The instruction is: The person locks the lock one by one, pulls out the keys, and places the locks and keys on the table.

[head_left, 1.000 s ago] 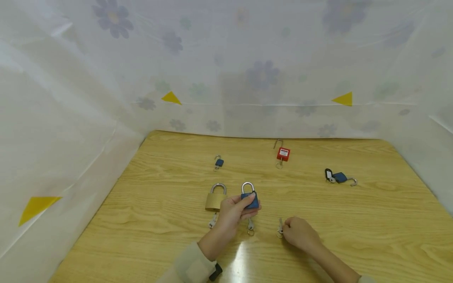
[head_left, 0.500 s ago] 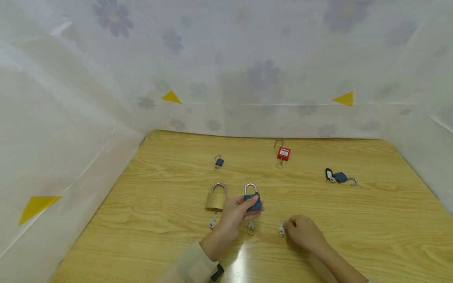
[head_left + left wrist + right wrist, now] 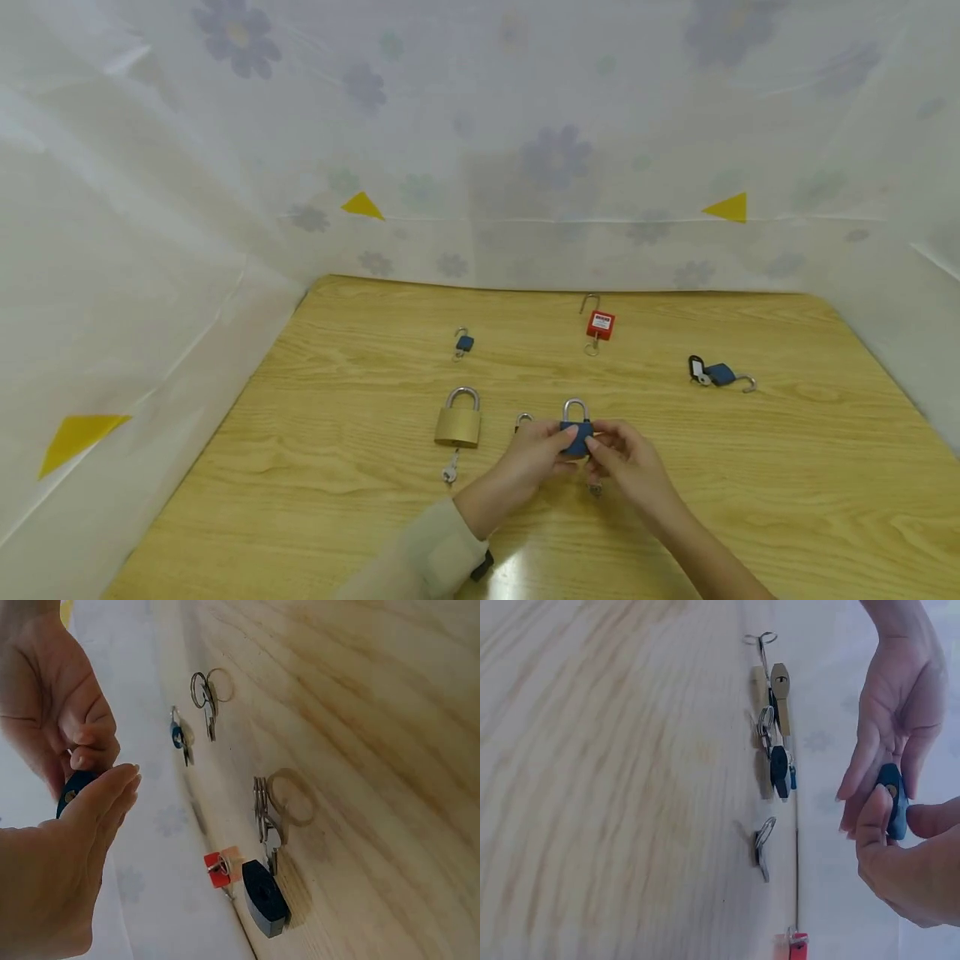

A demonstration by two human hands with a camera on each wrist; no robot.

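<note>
Blue padlock (image 3: 576, 439); raised over table (image 3: 315, 450), with shackle (image 3: 575, 402) upward; pinched at both sides, by left hand (image 3: 523, 460) and right hand (image 3: 636, 473); likely rigid, light but dense, slightly slippery, hardly fragile; best taken by side edges, leaving shackle and keyhole (image 3: 892, 790) clear
</note>
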